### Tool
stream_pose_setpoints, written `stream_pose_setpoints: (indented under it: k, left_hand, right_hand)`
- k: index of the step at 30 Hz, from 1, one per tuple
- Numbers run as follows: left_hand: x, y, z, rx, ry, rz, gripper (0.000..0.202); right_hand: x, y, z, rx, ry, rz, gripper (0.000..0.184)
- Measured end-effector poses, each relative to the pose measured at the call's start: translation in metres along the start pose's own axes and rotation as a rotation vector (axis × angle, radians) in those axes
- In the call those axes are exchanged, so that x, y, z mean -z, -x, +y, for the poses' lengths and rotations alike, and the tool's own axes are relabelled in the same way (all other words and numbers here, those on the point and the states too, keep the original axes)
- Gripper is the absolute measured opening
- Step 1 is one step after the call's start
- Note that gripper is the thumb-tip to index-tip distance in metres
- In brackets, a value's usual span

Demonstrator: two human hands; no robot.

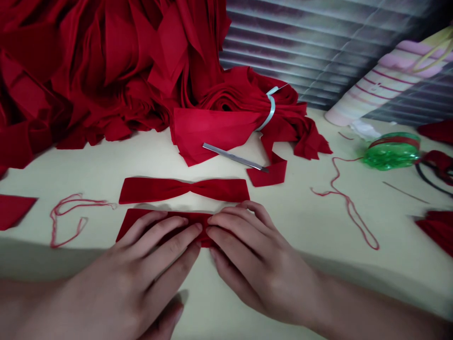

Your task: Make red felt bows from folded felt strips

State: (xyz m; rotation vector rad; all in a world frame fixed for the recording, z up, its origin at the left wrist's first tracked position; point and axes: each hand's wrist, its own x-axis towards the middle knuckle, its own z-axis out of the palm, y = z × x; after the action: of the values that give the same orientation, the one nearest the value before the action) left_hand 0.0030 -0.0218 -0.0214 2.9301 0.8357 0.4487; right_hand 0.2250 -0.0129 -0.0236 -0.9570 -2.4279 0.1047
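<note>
My left hand (pixel 141 264) lies over the left part of a red fabric strip (pixel 138 222) on the table. Its fingers are stretched out and its thumb stays apart, off the cloth. My right hand (pixel 262 259) covers the strip's right part. Its fingertips press on the middle, nearly meeting the left ones, with the thumb at the near edge. Most of the strip is hidden under both hands. Just beyond it lies a red fabric bow (pixel 219 189), narrowed at its middle.
Metal tweezers (pixel 233 157) rest on red cloth. A tied red bundle (pixel 226 99) and a large cloth heap (pixel 88 61) stand behind. Red thread (pixel 53 222) lies left; a thread loop (pixel 354 212), a green spool-like object (pixel 392 151) and a tumbler (pixel 375 89) are right.
</note>
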Motion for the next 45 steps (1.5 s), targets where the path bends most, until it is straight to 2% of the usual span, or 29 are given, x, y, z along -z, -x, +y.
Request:
stream_pose_setpoints:
  k: [45]
  left_hand:
    - [0.002,0.0027,-0.0002,-0.007,0.019,-0.031,0.056]
  right_hand:
    - [0.0015,0.0008,0.0042,0.01,-0.122,-0.076,0.018]
